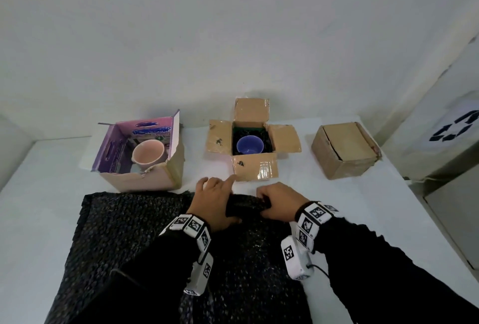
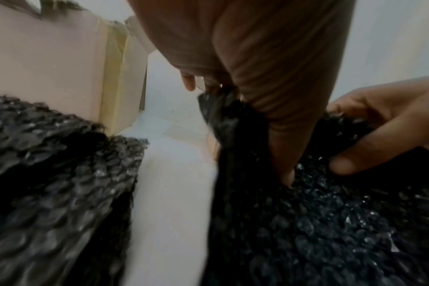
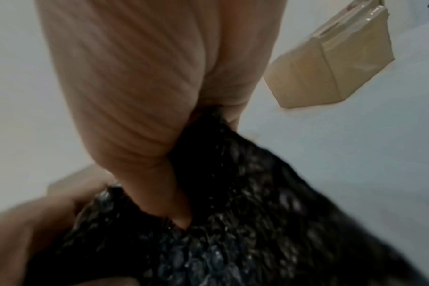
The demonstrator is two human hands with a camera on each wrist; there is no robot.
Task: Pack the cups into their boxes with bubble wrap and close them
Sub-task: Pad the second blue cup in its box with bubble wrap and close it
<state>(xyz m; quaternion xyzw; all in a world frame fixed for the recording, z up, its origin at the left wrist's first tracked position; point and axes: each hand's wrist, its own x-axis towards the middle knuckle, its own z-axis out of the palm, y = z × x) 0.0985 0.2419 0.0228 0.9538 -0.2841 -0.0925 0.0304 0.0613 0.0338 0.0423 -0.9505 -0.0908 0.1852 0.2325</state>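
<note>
A plain white wall backs the white tabletop point(image 1: 337, 207) in front of us. On it lies a sheet of black bubble wrap point(image 1: 134, 233), and both our hands work at its far edge. Our left hand point(image 1: 216, 202) has its grip closed on a bunched fold of the wrap, thumb underneath, with the forefinger stretched out towards the middle box. Our right hand point(image 1: 278, 200) pinches the same fold just beside it, fingers curled over the top. Behind the wrap stand three boxes in a row. The pink box point(image 1: 145, 178) at left is open and holds a pink cup point(image 1: 148, 155). The middle cardboard box point(image 1: 255, 168) has all four flaps spread and a blue cup point(image 1: 250, 144) inside on dark wrap. The right-hand cardboard box point(image 1: 344, 150) is closed.
</note>
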